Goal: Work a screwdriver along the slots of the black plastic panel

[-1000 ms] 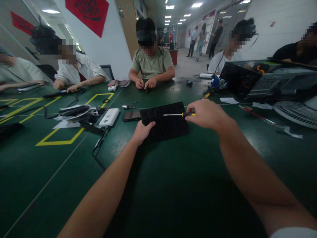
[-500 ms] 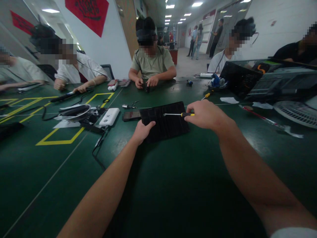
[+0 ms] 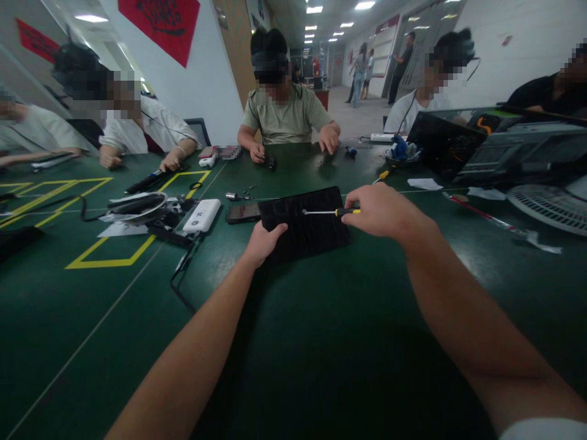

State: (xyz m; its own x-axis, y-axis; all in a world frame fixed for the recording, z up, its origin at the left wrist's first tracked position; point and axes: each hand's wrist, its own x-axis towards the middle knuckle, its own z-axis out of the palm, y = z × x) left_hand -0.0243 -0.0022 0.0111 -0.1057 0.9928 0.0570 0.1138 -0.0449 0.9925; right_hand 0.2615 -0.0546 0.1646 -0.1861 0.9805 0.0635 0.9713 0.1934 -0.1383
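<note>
My left hand point(image 3: 265, 243) grips the left edge of a flat black panel point(image 3: 316, 231), thumb on its face. The panel is tilted up towards me above the green table point(image 3: 348, 342). My right hand point(image 3: 378, 209) is closed round the yellow and black handle of a screwdriver point(image 3: 321, 212). The shaft points left across the panel, and its tip meets a small shiny spot, perhaps a screw, near the panel's middle. Behind the panel's left edge lies a dark phone-like slab point(image 3: 242, 212), partly hidden. A short metal cylinder point(image 3: 233, 196) and several tiny parts lie beyond it.
A white power bank point(image 3: 202, 216) with a cable and a cluttered pile of parts point(image 3: 142, 211) lie to the left. A second screwdriver point(image 3: 383, 176), an open computer case point(image 3: 509, 146) and a white fan grille point(image 3: 554, 205) are on the right. Co-workers sit around the table.
My hands, the panel and the screwdriver look almost unmoved. The co-worker opposite has moved one hand out towards the right of the picture. The co-worker at left has shifted a dark tool.
</note>
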